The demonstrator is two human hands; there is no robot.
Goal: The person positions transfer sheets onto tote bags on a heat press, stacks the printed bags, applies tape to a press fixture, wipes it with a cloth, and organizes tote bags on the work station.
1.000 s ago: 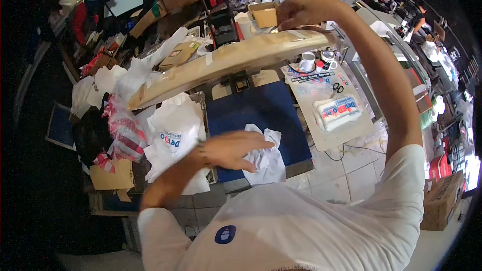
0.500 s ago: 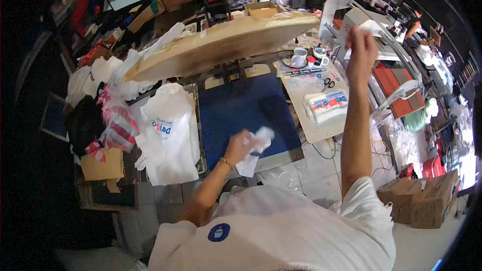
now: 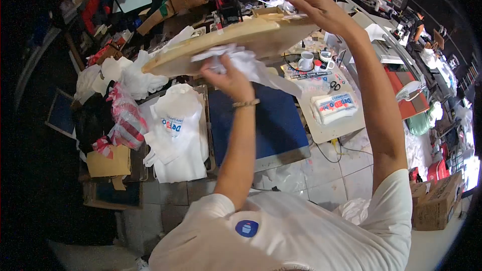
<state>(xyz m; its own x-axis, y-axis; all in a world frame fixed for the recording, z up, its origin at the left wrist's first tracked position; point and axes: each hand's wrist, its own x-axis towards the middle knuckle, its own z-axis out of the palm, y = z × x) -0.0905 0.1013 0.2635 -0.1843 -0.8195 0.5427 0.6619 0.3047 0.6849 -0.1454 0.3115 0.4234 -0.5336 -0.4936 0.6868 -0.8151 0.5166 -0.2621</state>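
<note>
My left hand (image 3: 228, 79) holds a crumpled white cloth (image 3: 241, 61) up at the underside of a tilted tan screen frame (image 3: 271, 32). A loose end of the cloth trails to the right above a dark blue flat platen (image 3: 258, 125); the motion blurs it. At the right end of the raised frame, my right hand (image 3: 324, 12) grips the edge, its fingertips partly hidden. Left of the platen lies a white shirt (image 3: 181, 153) with blue and red print. A folded white printed cloth (image 3: 334, 108) sits on a pale board to the right.
White mugs (image 3: 305, 61) and black scissors (image 3: 335, 86) are on the right side of the table. Plastic-wrapped bundles (image 3: 128, 125) and a cardboard piece (image 3: 108, 161) crowd the left. Cardboard boxes (image 3: 437, 203) stand on the floor at right, and cables lie below the table edge.
My left hand has lifted the white cloth from the platen to the frame's underside. My right hand has moved left from mid-air onto the frame's right end.
</note>
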